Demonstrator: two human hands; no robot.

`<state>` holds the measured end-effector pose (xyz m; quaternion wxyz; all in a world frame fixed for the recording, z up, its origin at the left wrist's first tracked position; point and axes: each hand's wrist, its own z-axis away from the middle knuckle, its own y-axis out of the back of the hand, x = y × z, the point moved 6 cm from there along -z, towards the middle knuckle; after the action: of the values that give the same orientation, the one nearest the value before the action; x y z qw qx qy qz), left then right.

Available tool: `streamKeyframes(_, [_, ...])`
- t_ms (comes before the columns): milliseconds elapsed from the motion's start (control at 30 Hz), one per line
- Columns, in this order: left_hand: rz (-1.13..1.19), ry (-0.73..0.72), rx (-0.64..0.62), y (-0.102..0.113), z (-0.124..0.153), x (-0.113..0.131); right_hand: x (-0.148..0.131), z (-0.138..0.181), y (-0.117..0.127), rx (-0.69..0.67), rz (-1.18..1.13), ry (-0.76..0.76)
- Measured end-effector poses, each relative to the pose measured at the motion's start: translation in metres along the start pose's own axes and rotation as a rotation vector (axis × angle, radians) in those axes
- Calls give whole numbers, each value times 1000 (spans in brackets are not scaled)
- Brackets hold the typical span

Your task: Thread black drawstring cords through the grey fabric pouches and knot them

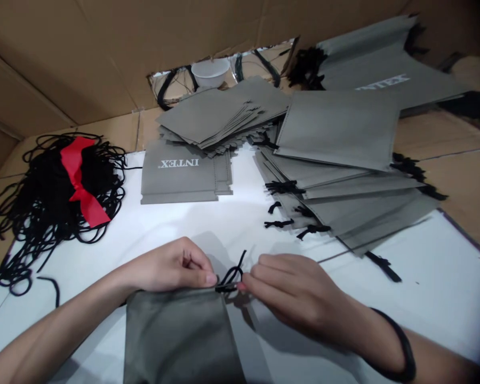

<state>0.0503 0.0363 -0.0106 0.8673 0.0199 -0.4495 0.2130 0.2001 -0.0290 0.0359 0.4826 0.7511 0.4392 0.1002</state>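
Note:
A grey fabric drawstring pouch (180, 336) lies on the white tabletop in front of me. My left hand (176, 266) is closed, pinching the pouch's top right corner. My right hand (292, 293), with a black band on its wrist, is closed, pinching the black cord (232, 274) that loops out of that corner. The two hands' fingertips nearly meet at the cord's knot.
A bundle of black cords (44, 208) tied with a red ribbon (80, 181) lies at the left. A grey pouch printed INTEX (180, 173) and fanned stacks of grey pouches (336, 160) lie beyond, with a white bowl (210, 72) and cardboard walls (84, 53) behind.

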Motion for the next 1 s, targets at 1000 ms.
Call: streamKeyframes(1000, [-318, -162, 74, 29, -19, 42, 75, 17, 41, 48, -61, -389])
